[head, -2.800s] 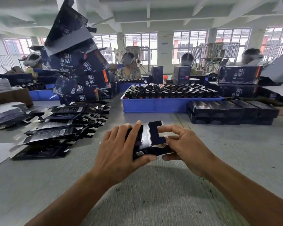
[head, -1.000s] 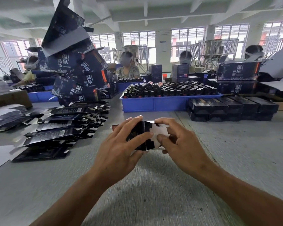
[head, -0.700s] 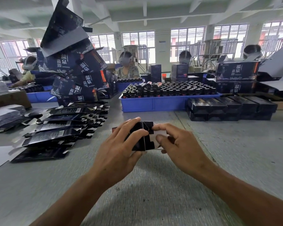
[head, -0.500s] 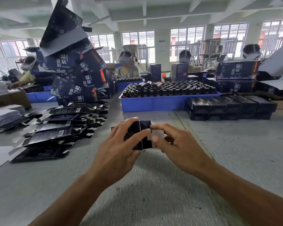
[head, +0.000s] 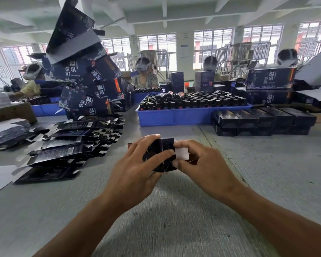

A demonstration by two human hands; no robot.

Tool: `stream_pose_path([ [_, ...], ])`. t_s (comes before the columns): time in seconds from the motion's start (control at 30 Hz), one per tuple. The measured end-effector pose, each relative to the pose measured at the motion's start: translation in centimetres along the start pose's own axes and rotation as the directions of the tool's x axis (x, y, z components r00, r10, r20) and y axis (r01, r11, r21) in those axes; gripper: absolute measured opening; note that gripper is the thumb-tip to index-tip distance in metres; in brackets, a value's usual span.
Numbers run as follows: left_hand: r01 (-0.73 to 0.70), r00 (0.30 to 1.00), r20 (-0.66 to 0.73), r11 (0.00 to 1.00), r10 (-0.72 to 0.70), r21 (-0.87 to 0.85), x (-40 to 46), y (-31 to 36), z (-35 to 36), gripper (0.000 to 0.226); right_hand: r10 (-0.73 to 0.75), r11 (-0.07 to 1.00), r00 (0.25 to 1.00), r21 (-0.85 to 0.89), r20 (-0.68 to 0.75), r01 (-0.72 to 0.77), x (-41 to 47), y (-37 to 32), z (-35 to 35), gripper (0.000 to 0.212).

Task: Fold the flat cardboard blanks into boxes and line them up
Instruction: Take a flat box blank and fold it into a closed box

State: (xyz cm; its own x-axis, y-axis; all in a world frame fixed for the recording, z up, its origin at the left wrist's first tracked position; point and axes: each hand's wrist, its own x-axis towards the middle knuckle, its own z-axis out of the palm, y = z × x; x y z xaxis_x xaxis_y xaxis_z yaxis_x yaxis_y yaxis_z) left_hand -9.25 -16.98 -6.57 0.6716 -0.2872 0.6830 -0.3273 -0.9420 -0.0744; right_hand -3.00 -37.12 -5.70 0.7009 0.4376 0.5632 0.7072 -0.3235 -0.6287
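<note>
I hold a small dark blue cardboard box (head: pixel 165 153) just above the grey table (head: pixel 174 210), its end facing me. My left hand (head: pixel 135 169) grips its left side, fingers curled over the top and thumb underneath. My right hand (head: pixel 202 167) grips the right side, and its thumb and forefinger pinch a white end flap (head: pixel 182 153) against the box. A fanned pile of flat dark blanks (head: pixel 67 145) lies to the left. A two-high row of finished dark boxes (head: pixel 261 122) stands lined up at the right rear.
A blue tray of dark bottles (head: pixel 174 115) stands behind the box. A tall leaning heap of large dark printed cartons (head: pixel 85 78) rises at the left. Grey flat sheets (head: pixel 6 128) lie at the far left. Several people with headsets sit across the table.
The box has been turned so its end faces me, and its open flaps have been folded in. My right fingers have closed onto the white flap.
</note>
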Motion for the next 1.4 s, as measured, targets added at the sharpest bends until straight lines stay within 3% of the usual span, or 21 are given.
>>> stream_pose_path([
  [0.2,-0.041,0.999,-0.017,0.998,0.042,0.038,0.1,-0.2,0.0,0.058,-0.035,0.999,0.999,-0.012,-0.019,0.035,0.1,0.1,0.2,0.043],
  [0.4,-0.001,0.997,-0.080,0.999,0.004,0.037,0.1,-0.2,-0.2,0.052,0.009,0.987,0.998,0.158,0.064,-0.019,0.1,0.2,-0.2,0.069],
  [0.6,0.031,0.995,-0.096,1.000,-0.031,-0.002,-0.1,0.2,-0.2,0.061,0.098,0.951,0.995,0.294,0.019,-0.099,0.5,-0.1,-0.2,0.035],
  [0.73,0.087,0.993,-0.073,0.995,-0.091,-0.057,0.1,0.8,-0.3,0.089,0.151,0.941,0.988,0.305,0.013,-0.148,0.5,0.0,-0.1,0.033],
  [0.83,0.120,0.990,-0.065,0.989,-0.126,-0.086,0.1,1.2,-0.3,0.097,0.161,0.928,0.986,0.334,0.048,-0.168,0.5,0.1,-0.1,0.026],
  [1.0,0.137,0.986,-0.082,0.984,-0.147,-0.115,0.3,1.5,-0.3,0.093,0.153,0.927,0.985,0.334,0.073,-0.169,0.5,0.1,-0.3,0.020],
  [1.4,0.076,0.990,-0.107,0.990,-0.089,-0.115,0.4,1.9,-0.3,0.082,0.139,0.952,0.990,0.281,-0.032,-0.125,0.5,0.0,0.1,0.008],
])
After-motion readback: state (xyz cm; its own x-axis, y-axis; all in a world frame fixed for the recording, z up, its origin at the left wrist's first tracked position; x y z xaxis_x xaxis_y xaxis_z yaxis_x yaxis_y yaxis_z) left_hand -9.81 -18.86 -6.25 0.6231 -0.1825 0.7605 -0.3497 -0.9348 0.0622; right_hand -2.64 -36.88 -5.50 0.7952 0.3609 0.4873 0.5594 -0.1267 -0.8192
